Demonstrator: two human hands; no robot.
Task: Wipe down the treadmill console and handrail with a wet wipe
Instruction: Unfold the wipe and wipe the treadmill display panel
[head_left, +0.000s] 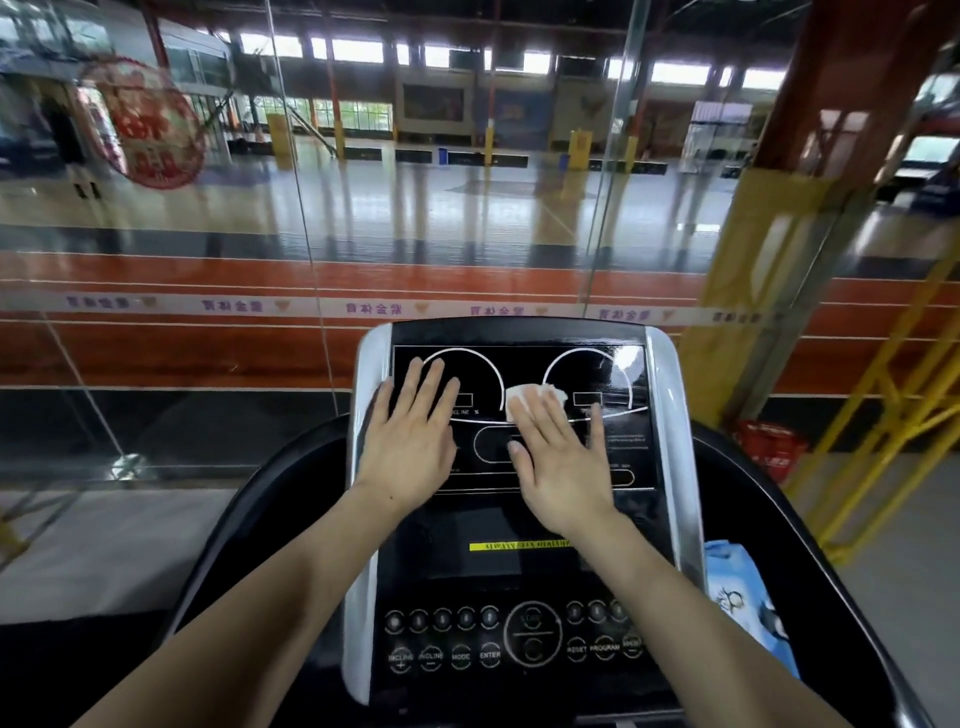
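Right hand (563, 462), fingers straight, presses the wet wipe (535, 397) flat on the upper console (519, 571) display so its whole face cleans. Left hand (410, 441), flat and holding nothing, likely braces beside it; handrail (810, 519) unwiped.

hands (410, 441): 2 | wet wipe (535, 397): 1 | console (519, 571): 1 | wipe pack (748, 603): 1 | red basket (771, 449): 1

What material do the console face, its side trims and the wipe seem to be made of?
Console face: probably glossy black plastic or acrylic; it mirrors light. Side trims: silver-painted plastic or metal, smooth sheen; cannot tell which. Wipe: thin white nonwoven cloth, crumpled under the right hand.
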